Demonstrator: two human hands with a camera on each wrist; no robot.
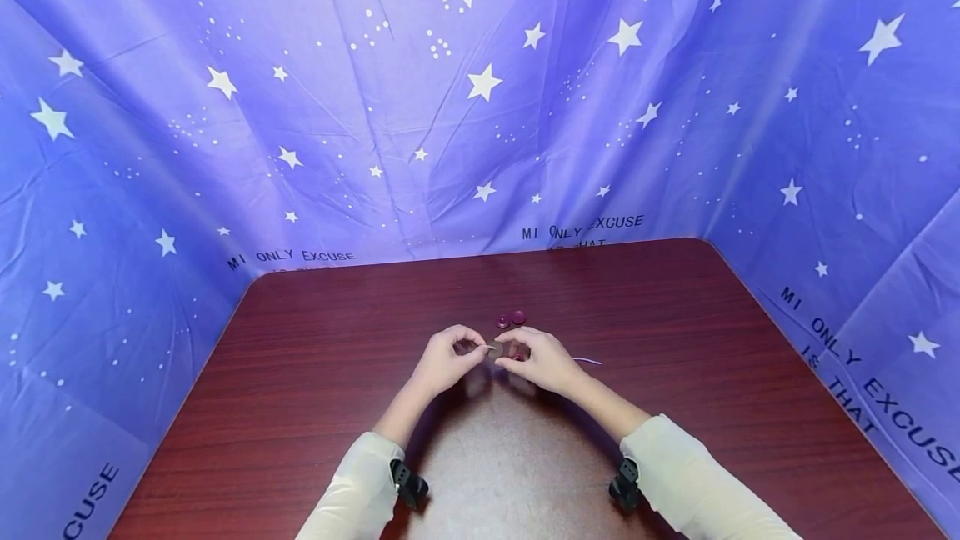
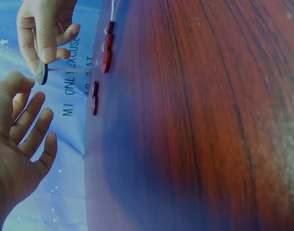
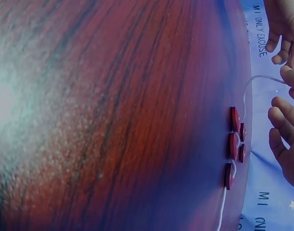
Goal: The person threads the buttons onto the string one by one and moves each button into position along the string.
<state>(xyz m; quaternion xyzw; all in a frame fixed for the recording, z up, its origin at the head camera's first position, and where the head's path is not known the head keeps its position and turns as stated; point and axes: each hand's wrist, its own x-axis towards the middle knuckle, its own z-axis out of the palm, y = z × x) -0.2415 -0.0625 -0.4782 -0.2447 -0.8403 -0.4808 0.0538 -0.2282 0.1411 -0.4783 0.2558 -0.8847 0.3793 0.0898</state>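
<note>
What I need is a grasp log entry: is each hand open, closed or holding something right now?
Left hand: open, fingers relaxed, holding nothing.
Right hand: pinching a dark round button with thin white thread running from it.

The cloth point(image 1: 480, 107) behind the table carries black print, "MI ONLY EXCUSE", at centre left and centre; "MI ONLY EXCUSE IS THAT" runs down the lower right; "CUSE" shows lower left.

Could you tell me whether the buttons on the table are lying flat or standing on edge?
Flat: the red buttons lie face-down against the table.
</note>
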